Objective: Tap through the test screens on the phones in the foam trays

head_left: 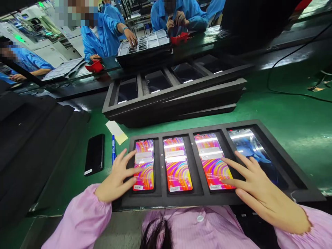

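Green table [285, 114] on a factory line. My tray [207, 197] holds four phones: three lit, one dark. My left hand [116, 180] and right hand [261, 193] rest flat, fingers spread, touching the first phone [144, 165] and third phone [212, 160].

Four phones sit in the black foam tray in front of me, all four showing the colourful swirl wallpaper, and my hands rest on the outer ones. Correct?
Not quite. The head view shows only three lit phones with the swirl wallpaper; the rightmost phone in the black foam tray is dark and reflective. The left hand touches the leftmost phone; the right hand spans the two right ones.

four phones [177, 164] in tray [160, 200]
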`<state>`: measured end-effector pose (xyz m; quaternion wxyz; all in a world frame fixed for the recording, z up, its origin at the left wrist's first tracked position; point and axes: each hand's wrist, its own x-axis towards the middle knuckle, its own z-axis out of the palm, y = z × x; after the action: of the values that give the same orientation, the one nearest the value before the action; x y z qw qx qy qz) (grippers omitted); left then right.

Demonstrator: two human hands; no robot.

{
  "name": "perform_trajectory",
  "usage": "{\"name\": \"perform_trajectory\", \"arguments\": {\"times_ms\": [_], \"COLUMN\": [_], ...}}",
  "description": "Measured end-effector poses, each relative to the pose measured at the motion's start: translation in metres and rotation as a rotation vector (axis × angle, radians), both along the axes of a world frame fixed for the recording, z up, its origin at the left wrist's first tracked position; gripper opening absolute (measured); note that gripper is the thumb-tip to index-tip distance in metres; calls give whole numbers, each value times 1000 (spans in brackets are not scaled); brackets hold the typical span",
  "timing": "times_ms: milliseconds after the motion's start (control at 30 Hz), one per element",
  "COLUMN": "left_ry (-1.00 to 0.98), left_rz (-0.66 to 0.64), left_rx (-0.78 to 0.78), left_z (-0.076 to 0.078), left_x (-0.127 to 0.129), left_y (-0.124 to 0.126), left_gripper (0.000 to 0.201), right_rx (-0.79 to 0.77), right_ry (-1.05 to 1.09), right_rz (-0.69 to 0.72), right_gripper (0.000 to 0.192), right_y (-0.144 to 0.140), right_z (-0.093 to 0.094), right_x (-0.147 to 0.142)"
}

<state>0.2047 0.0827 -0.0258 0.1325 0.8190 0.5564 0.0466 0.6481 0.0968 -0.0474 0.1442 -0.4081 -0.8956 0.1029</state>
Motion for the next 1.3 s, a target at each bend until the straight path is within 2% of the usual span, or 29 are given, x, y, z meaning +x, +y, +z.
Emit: {"name": "perform_trajectory", "arguments": {"times_ms": [67, 100, 167, 233, 333, 400, 467, 600, 700, 767, 867, 1000, 1133, 1200, 1300], "left_ry": [75, 85, 67, 34, 27, 69, 148, 243, 137, 39, -73, -174, -297, -366, -438], "left_rz": [64, 56, -62, -254, -474, -516, -448, -148, -114, -101, 20, 293, 556, 650, 633], "left_rx": [29, 41, 34, -5, -73, -72, -8, 166, 138, 153, 176, 158, 249, 330, 423], "left_z": [8, 13, 23, 26, 22, 17, 14, 18, 26, 27, 19, -2, -19, -27, -40], "left_x": [4, 11, 31, 57, 91, 103, 105, 86, 60, 39, 10, -10, 1, 13, 31], "left_y": [22, 29, 36, 34, 33, 43, 62, 96, 95, 79, 42, -12, -50, -61, -69], "left_gripper": [38, 40, 42, 42, 44, 43, 40, 43, 50, 53, 53, 49, 40, 37, 34], "right_rx": [22, 48, 107, 141, 166, 210, 237, 223, 236, 250, 246, 212, 199, 194, 151], "right_ry": [-37, -58, -73, -27, 100, 174, 233, 336, 383, 366, 292, 183, 134, 206, 231], "right_rz": [-72, -125, -241, -304, -320, -330, -342, -395, -385, -345, -291, -318, -364, -302, -154], "right_gripper": [37, 39, 44, 47, 44, 41, 36, 32, 30, 30, 33, 37, 40, 43, 47], "right_y": [7, 11, 16, 16, 8, -1, -9, -23, -28, -29, -27, -24, -23, -24, -25], "right_z": [-5, -7, -8, -7, -2, 2, 4, 2, -2, -5, -11, -15, -12, -9, -7], "right_x": [-10, -13, -14, -8, 10, 24, 35, 49, 54, 56, 55, 52, 39, 23, -9]}}
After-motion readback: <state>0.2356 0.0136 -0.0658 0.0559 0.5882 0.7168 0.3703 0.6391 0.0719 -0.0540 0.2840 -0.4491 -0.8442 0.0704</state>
